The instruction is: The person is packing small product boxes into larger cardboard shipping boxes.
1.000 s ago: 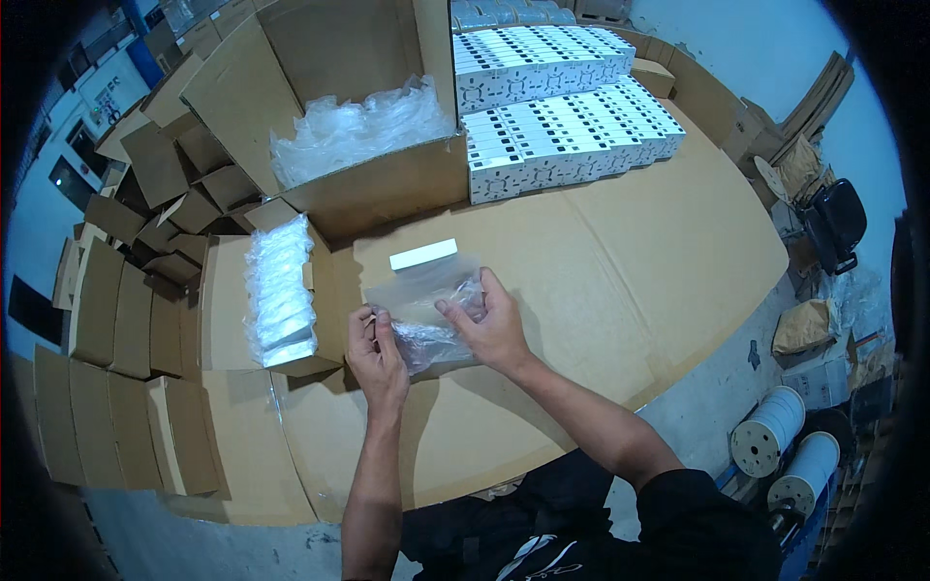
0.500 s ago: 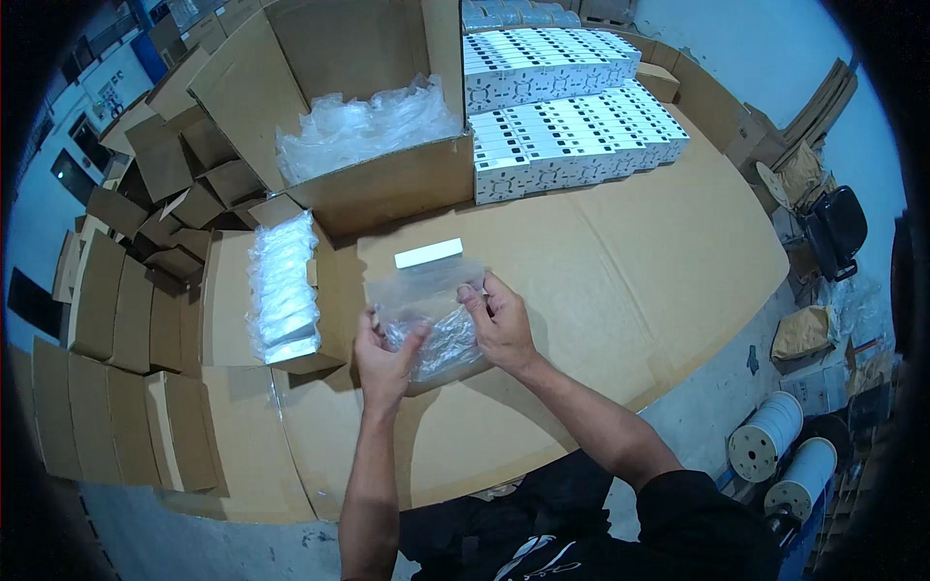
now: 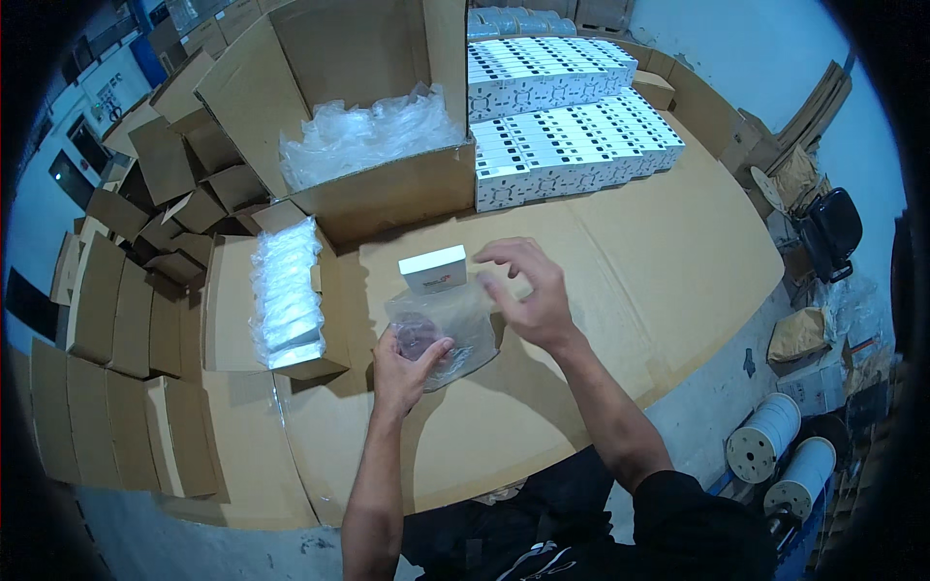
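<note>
My left hand [image 3: 403,370] grips a clear plastic bag [image 3: 469,334] by its left side, thumb on top and fingers behind. Just beyond the bag a small white box [image 3: 433,270] stands upright on the cardboard-covered table, its lower part behind the bag's far edge. My right hand [image 3: 531,293] hovers to the right of the box and bag, fingers curved and apart, with nothing in it. To the left, an open carton [image 3: 332,320] holds a row of white boxes wrapped in clear plastic [image 3: 288,290].
Behind the work spot stands a large open carton [image 3: 397,189] filled with loose clear bags [image 3: 373,140]. Stacked white boxes [image 3: 572,145] sit at its right. Empty cartons [image 3: 107,378] crowd the left side. Cable spools [image 3: 765,431] and a black chair [image 3: 831,228] are on the right.
My right hand has let go of the bag and moved up and right. The left hand keeps hold of the bag, which has shifted slightly right.
</note>
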`<move>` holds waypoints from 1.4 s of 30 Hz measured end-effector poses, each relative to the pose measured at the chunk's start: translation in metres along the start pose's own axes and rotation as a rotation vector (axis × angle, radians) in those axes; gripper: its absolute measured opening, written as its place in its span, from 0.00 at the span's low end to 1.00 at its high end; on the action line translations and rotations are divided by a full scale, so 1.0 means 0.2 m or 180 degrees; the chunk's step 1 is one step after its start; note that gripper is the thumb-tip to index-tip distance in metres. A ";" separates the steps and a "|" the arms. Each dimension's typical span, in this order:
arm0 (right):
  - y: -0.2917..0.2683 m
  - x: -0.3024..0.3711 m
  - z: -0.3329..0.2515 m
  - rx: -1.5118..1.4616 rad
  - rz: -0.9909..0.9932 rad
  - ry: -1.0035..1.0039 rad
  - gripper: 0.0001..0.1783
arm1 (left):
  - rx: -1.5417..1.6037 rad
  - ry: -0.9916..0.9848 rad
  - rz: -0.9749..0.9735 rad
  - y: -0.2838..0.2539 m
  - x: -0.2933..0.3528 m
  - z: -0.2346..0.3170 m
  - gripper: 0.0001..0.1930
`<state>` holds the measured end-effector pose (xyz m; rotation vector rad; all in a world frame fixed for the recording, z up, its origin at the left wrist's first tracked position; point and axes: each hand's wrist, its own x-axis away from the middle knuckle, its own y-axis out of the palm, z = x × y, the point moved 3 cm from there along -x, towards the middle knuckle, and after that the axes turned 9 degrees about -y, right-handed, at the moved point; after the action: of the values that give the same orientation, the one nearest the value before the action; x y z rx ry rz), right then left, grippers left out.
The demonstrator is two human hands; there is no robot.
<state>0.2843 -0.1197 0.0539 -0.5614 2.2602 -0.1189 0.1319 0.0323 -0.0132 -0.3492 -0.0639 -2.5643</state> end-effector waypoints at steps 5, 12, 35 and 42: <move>0.09 -0.03 -0.13 0.1089 -0.1054 -0.1098 0.14 | 0.0054 0.0133 0.0046 0.00 0.02 0.04 0.19; 0.15 0.03 -0.08 0.1134 -0.0923 -0.1366 0.11 | -0.0207 0.0242 0.0146 0.00 0.00 0.03 0.19; 0.19 0.05 -0.08 0.1204 -0.1139 -0.1653 0.12 | -0.0613 0.0281 0.0265 -0.01 -0.03 0.02 0.20; 0.21 0.01 -0.14 0.1037 -0.2049 -0.1731 0.10 | -0.0806 0.0331 0.0296 -0.03 -0.04 -0.02 0.21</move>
<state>0.2473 -0.0862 0.0606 -0.9851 1.4366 -0.5699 0.1339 0.0407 -0.0183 -0.3042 0.3105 -2.4967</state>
